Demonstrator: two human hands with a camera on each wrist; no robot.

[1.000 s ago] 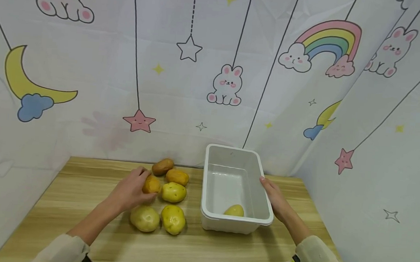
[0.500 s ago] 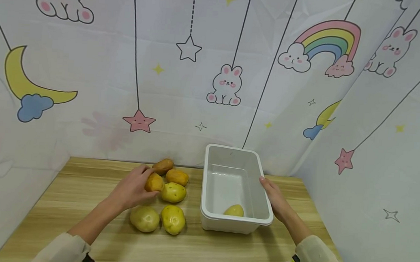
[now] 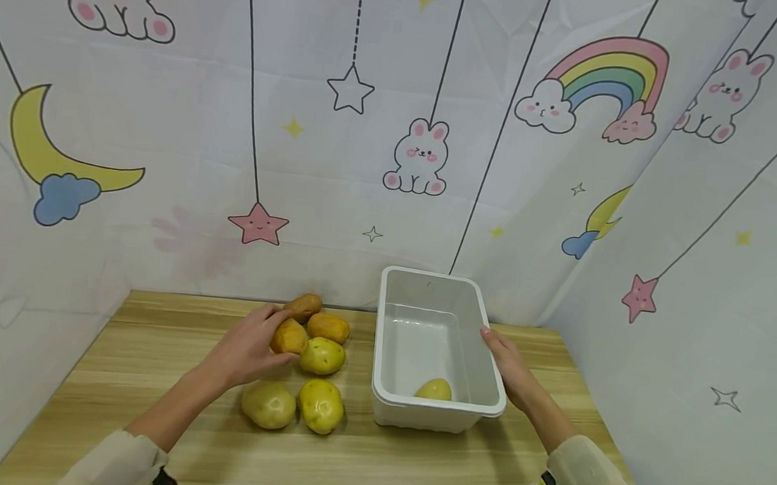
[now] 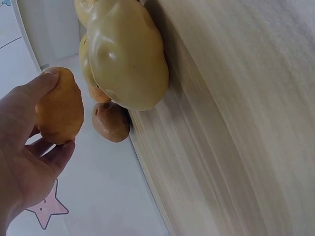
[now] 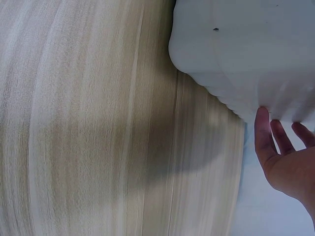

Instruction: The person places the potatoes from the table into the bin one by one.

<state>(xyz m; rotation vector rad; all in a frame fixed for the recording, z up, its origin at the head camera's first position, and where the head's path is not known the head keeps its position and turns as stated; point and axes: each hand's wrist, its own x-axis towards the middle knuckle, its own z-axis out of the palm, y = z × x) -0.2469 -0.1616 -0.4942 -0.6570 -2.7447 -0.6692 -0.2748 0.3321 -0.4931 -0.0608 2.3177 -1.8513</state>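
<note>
Thumb and fingers of my left hand [image 3: 246, 347] grip an orange-brown potato [image 3: 289, 336], beside the group of potatoes. In the left wrist view, the same hand [image 4: 29, 142] pinches that potato [image 4: 61, 108] from two sides, apart from the pale potato [image 4: 128, 56]. At the right wall of a white box [image 3: 410, 413], my right hand [image 3: 515, 371] holds the rim with a digit over it. The right wrist view shows the fingertips of this hand [image 5: 290, 157] against the box's outer wall [image 5: 221, 54]. One pale potato [image 3: 434, 389] lies inside the box.
On the wooden table [image 3: 211, 463], a brown potato [image 3: 303, 306] and an orange one [image 3: 329, 328] lie at the back. Closer are yellow potatoes [image 3: 323, 356] [image 3: 321, 406] and a pale one [image 3: 268, 405]. A patterned cloth [image 3: 326, 163] stands behind.
My left hand has moved slightly to the right with the orange-brown potato in its grip. My right hand and the box have stayed in place.
</note>
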